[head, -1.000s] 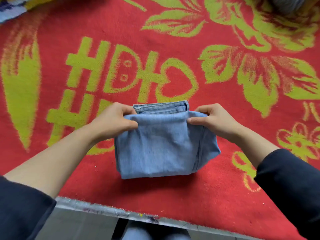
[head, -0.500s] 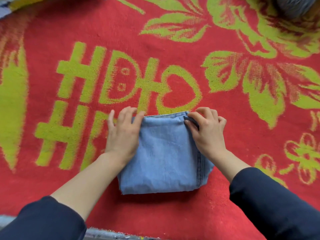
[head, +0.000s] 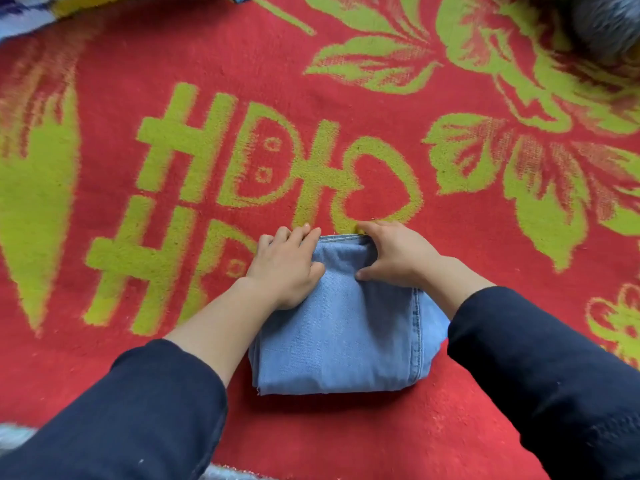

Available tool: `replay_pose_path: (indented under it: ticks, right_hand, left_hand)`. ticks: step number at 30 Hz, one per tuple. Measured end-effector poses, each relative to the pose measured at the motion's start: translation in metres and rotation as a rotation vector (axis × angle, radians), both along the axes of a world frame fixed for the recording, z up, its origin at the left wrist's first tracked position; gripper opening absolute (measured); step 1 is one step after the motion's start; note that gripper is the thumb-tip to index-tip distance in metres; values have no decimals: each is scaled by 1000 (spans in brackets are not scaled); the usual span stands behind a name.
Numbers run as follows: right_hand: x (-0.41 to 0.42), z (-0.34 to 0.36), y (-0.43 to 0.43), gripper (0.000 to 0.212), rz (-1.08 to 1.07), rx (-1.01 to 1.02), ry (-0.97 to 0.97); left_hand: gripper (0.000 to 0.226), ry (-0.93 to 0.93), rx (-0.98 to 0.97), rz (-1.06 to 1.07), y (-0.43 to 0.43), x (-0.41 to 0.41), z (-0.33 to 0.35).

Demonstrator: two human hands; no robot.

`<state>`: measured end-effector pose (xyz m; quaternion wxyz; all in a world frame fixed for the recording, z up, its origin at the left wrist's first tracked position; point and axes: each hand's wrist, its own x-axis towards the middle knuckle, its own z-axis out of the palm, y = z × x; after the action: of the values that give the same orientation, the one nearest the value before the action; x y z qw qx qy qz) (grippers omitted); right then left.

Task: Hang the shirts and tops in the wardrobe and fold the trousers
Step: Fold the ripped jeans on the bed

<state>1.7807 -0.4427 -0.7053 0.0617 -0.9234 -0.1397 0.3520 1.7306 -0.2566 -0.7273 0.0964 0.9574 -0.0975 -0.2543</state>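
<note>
Denim: the folded jeans point(head: 343, 327) lie at six o'clock on the red blanket point(head: 207, 46). My left hand point(head: 287, 268) presses their eleven o'clock corner, fingers flat and together. My right hand point(head: 398, 258) curls over the far hem, perhaps gripping. Both, I judge, are setting the crease.

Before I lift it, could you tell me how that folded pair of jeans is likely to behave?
The folded jeans will probably flop and unfold unless supported underneath: soft layers show at the left edge. Several denim layers suggest they are fairly heavy for their size. They probably won't slide easily on the fuzzy blanket.
</note>
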Motion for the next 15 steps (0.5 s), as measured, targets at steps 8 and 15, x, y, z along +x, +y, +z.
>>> replay_pose_path:
  ticks: [8,15]
  right_hand:
    - [-44,28,21,29,-30,-55,38]
    - [-153,55,4,50,420,155,-549]
  left_hand:
    - [47,13,-76,138,2,-48,35]
    - [36,-403,-200,163,13,-179,59]
